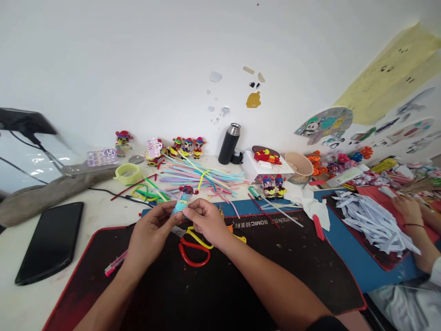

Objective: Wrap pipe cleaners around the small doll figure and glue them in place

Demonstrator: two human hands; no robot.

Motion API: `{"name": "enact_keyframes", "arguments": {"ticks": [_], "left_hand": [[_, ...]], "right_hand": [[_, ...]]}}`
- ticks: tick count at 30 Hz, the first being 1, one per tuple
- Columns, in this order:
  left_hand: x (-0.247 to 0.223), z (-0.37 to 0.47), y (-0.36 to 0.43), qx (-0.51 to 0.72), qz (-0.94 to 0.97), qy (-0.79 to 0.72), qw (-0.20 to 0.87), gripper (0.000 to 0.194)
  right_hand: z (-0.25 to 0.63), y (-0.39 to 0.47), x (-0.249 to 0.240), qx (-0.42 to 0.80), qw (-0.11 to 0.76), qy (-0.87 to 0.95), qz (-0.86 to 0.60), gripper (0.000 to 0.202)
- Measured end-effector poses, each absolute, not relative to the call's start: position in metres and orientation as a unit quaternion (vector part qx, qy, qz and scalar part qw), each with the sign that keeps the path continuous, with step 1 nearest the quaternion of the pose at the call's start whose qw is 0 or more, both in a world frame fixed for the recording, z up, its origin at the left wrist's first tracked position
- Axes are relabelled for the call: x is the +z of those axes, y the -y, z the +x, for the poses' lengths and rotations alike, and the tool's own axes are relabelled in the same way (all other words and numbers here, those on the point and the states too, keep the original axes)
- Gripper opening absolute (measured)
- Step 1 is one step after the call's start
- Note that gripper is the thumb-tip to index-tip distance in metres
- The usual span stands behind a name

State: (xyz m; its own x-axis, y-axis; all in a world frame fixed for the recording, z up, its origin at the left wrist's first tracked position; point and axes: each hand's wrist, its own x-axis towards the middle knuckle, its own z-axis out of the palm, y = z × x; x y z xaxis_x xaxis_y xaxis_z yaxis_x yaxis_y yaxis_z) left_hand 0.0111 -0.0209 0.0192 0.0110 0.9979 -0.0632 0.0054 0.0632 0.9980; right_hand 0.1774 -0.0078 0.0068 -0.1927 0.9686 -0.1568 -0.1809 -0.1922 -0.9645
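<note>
Between my two hands, above the black mat (275,276), is a small figure (181,205) with a light blue body and a dark red, blue-tipped top. My left hand (151,230) grips it from the left with fingers and thumb. From the right, my right hand (208,222) pinches at its body; its thumb and forefinger are pressed together there. Scissors with red handles (195,263) lie on the mat just below my hands, beside a yellow-handled tool (200,240) partly hidden by my right hand. A pink pen (116,263) rests by my left forearm.
Pastel pipe cleaners (203,177) lie behind my hands, near yellow tape (128,173), a black thermos (229,145) and a white box (268,168). Finished figures (274,186) stand nearby. A black tablet (51,241) lies left. At right, a person's hand (409,211) is beside paper strips (372,223).
</note>
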Motion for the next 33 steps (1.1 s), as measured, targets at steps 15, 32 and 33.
{"name": "enact_keyframes", "arguments": {"ticks": [15,32,33], "left_hand": [[0.013,0.006,0.011,0.479,0.429,-0.535,0.548,0.061],[0.004,0.007,0.010,0.512,0.356,-0.507,0.594,0.056],[0.004,0.007,0.010,0.512,0.355,-0.507,0.595,0.056]], "right_hand": [[0.180,0.010,0.003,0.601,0.431,0.497,-0.455,0.037],[0.184,0.015,0.009,0.581,0.422,0.513,-0.470,0.032],[0.183,0.015,0.009,0.579,0.422,0.514,-0.472,0.032]]}}
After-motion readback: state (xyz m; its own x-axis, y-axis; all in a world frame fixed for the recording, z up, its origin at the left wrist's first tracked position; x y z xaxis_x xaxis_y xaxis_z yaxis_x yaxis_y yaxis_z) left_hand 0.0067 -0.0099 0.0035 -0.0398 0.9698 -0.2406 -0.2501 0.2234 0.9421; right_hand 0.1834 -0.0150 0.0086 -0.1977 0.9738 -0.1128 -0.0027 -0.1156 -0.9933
